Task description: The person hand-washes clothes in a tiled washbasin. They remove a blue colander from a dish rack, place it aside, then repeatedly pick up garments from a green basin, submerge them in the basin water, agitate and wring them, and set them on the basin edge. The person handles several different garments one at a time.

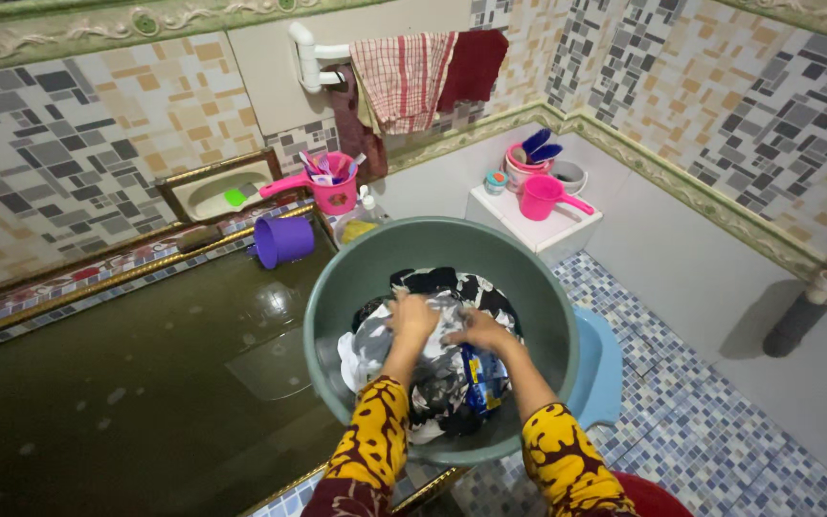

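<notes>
I see my left hand [413,318] and my right hand [479,332] both down inside the big round grey-green plastic tub [547,316]. They press on a soft heap of black, white and grey patterned clothes [442,369] that fills the bottom of the tub. The left fingers are curled and bunched on the cloth. The right fingers lie flatter and a bit spread, touching the cloth too — I cannot tell if they really pinch it. My yellow and dark red sleeves [375,445] come up from the bottom edge.

I think the washing is somewhere in the middle. The clothes look wet and crumpled in the tub, but I see no foam, and nothing is hung up or set aside — so rinsing or wringing looks still to do.

The tub sits on the edge of a tank of dark greenish water [126,383], smooth and shiny. A purple plastic scoop [282,239] stands on its rim, and a pink plastic scoop [330,190] full of small things is just behind it. Another pink scoop [541,196] rests on a white box. The walls and floor have small square tiles, hard and glossy. A red checked cloth [404,78] hangs on a white pipe.
</notes>
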